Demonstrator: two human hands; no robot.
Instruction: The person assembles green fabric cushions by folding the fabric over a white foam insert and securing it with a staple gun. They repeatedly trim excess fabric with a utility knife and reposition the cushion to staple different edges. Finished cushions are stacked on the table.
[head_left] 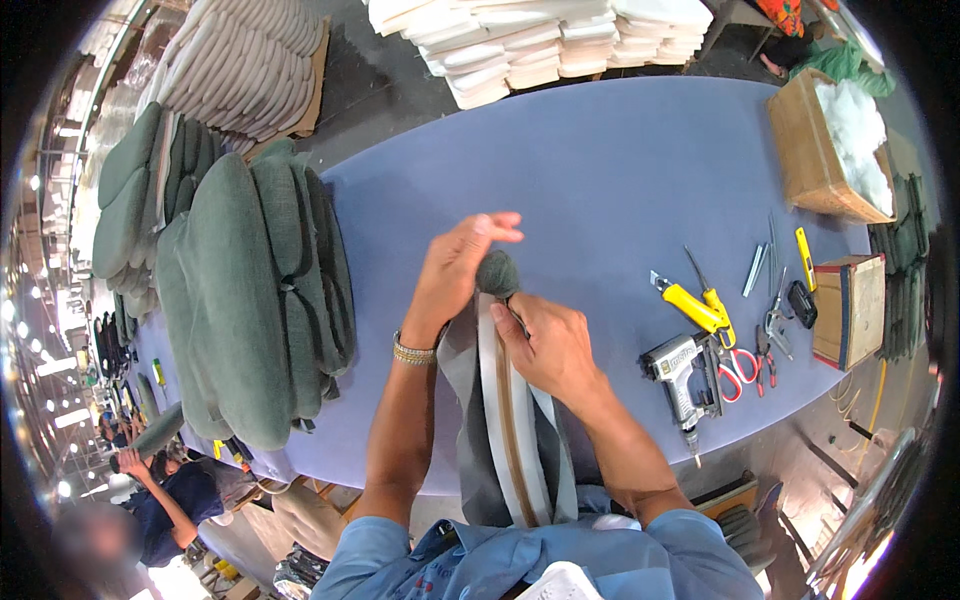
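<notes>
A long curved piece [492, 375] runs from my body out over the table, with pale sides, a brown strip along its middle and loose grey fabric hanging at both edges. Dark green fabric covers its rounded far end [497, 272]. My left hand [462, 268] lies against the left of that end, fingers stretched out past it to the right. On the other side my right hand [545, 345] is closed on the fabric edge just below the rounded end, thumb on top. What its curled fingers hold underneath is hidden.
Green padded cushions [245, 300] are piled on the table's left. At right lie a staple gun [680, 380], red-handled scissors [738, 376], a yellow utility knife [692, 306] and several hand tools. Beyond stands a cardboard box [815, 150] of white stuffing. A co-worker [175, 500] is at lower left.
</notes>
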